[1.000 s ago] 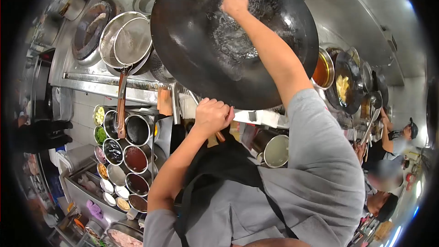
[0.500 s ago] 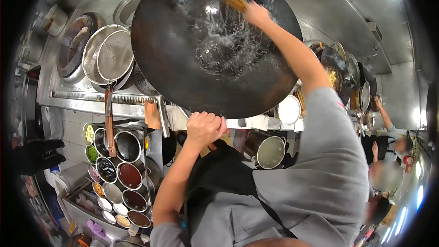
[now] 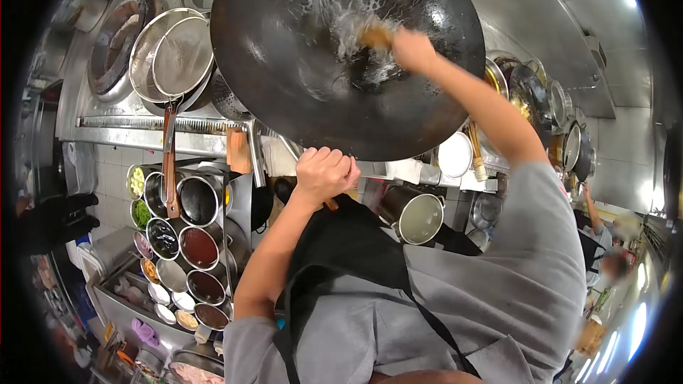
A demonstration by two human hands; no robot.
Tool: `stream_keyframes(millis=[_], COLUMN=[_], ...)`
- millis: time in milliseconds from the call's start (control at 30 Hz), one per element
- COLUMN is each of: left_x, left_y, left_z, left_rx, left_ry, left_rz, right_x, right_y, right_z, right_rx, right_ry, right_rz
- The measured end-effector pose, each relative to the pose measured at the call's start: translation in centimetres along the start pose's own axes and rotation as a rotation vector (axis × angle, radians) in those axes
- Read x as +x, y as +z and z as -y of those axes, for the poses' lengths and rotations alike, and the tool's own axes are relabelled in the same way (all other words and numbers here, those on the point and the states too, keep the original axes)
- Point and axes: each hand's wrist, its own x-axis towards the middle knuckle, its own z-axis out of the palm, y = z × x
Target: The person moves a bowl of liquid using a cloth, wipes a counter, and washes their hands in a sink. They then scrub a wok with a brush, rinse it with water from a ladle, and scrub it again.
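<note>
A large dark wok (image 3: 284,92) fills the top middle, its inside wet and shiny with water splashing in it. My right hand (image 3: 415,50) is closed around a bamboo brush (image 3: 376,35), its bristles down in the splashing water and blurred by motion. Just below the wok's near rim, my left hand (image 3: 326,174) is wrapped round a handle (image 3: 331,204) whose wooden end shows beneath the fist. A metal rod runs up and left from that fist towards the wok's rim. I cannot tell whether it belongs to the wok.
Left of the wok, mesh strainers (image 3: 178,57) rest with long wooden handles hanging over seasoning pots (image 3: 199,247). A round burner (image 3: 117,50) lies farther left. A metal pot (image 3: 420,217) stands below the counter. More woks (image 3: 530,92) and a person (image 3: 594,231) are at right.
My right hand and the brush have swept down inside the wok. The wok appears higher and slightly to the right in view. My left hand keeps its grip.
</note>
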Motion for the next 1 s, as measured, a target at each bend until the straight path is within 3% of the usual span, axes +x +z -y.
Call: stream_keyframes(millis=[33,100,133,233,267,333,367,400,467,500,533,567,600,633,667,733,867,933,967,1000], left_x=[0.3,0.7,0.8,1.8,2.0,-0.2,-1.5,-3.5,-3.1,-2.7,-2.2,-1.6,-1.5,-1.6,-1.0,1.0,1.4,1.0,1.4,1.4], left_y=[-0.3,-0.8,-1.7,-4.4,-5.8,-7.4,-8.3,-9.2,-11.1,-10.7,-10.1,-9.3,-8.3,-6.7,-5.2,-2.9,-1.2,-1.6,-1.6,-1.6], left_z=[0.0,0.0,-0.4,-2.1,-3.2,-4.5,-5.1,-5.7,-7.0,-6.9,-6.7,-6.5,-6.2,-5.8,-5.2,-5.2,-4.8,-4.5,-4.5,-4.5], left_rx=[0.009,-0.014,-0.029,-0.142,-0.091,-0.135,-0.329,-0.687,-1.018,-1.012,-1.115,-1.217,-1.204,-1.361,-1.524,-1.47,-1.551,-1.653,-1.673,-1.676], left_ry=[-0.005,-0.02,-0.093,-0.168,-0.306,-0.59,-0.783,-1.155,-1.276,-1.274,-1.426,-1.574,-1.573,-1.631,-1.675,-1.705,-1.649,-1.59,-1.666,-1.667], left_rz=[0.024,0.067,0.212,0.206,0.162,0.087,0.019,0.036,-0.083,-0.096,-0.196,-0.297,-0.298,-0.356,-0.422,-0.548,-0.835,-0.756,-0.841,-0.853], right_x=[4.7,11.6,12.8,9.6,6.6,-2.5,-7.1,-10.8,-14.2,-13.0,-10.5,-6.8,-2.2,2.8,6.4,12.1,10.2,2.4,-2.3,-6.5], right_y=[1.1,-1.9,-4.4,-4.7,-4.8,-4.1,-4.0,-4.1,-3.6,-4.4,-0.7,1.6,3.1,2.3,1.5,0.2,-3.5,-4.8,-4.4,-4.4], right_z=[-1.2,1.3,3.8,11.1,12.9,14.1,13.3,11.8,6.6,3.6,-0.7,-4.2,-6.8,-7.5,-6.3,-1.1,11.7,13.3,12.7,11.6], right_rx=[0.013,0.04,0.108,0.165,0.18,0.196,0.217,0.22,0.147,0.072,-0.117,-0.096,-0.054,0.077,0.255,0.403,0.552,0.614,0.553,0.514], right_ry=[0.019,0.129,0.126,0.029,-0.054,-0.343,-0.416,-0.432,-0.237,-0.081,0.001,0.102,0.167,0.308,0.363,0.47,0.178,-0.156,-0.36,-0.434], right_rz=[-0.168,-0.089,0.011,-0.177,-0.143,-0.282,-0.268,-0.166,0.079,0.275,0.15,-0.064,-0.246,-0.16,-0.335,-0.305,-0.249,-0.15,-0.203,-0.163])
